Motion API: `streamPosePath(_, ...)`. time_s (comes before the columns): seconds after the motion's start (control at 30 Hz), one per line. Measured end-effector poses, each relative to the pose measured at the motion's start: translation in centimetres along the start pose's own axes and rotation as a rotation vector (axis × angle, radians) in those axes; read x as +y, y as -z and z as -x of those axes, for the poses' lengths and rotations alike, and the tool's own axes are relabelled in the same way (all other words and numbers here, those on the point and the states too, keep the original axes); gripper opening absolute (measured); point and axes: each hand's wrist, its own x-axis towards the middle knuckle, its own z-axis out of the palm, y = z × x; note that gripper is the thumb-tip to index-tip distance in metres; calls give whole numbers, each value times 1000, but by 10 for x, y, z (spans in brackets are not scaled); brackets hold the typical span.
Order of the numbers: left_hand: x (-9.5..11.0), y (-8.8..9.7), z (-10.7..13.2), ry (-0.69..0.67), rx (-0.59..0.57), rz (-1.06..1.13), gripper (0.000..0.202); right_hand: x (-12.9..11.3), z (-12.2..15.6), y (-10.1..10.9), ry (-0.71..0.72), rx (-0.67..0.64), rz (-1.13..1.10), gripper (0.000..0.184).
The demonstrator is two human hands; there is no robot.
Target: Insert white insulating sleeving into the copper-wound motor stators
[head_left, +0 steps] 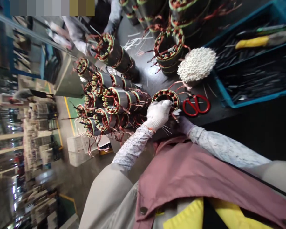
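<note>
White-gloved left grip (157, 114) curls over the rim of a copper-wound motor stator (166, 97), clamped on it, with the stator's long axis pointing up toward the head camera, just left of red-handled scissors (195, 105) on the dark desk (197, 120). Right grip (184, 125), dark-gloved, sits beside the stator's leads (175, 117); whether it's closed, I cannot tell.

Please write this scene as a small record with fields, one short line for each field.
Left hand: white glove, on the rim of a copper-wound motor stator
Right hand: gloved, beside that stator's edge
Beside the hands: red-handled scissors; white looped bundle
Stacked nearby: more wound stators
Rest: blue tray of tools; co-worker's sleeve
</note>
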Motion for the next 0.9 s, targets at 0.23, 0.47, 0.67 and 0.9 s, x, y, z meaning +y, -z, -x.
streamPosePath(0.23,18,16,17,11,-252,-39,28,29,23,45,-290,-122,-274,25)
streamPosePath(0.47,-5,29,28,-86,-351,-229,38,0,15,23,-349,-173,-298,24)
streamPosePath(0.67,-9,21,30,-328,-341,-293,47,-2,13,58,-345,-151,-108,28)
streamPosePath(0.9,7,-6,24,-121,-261,-272,37,53,86,168,-446,241,365,40)
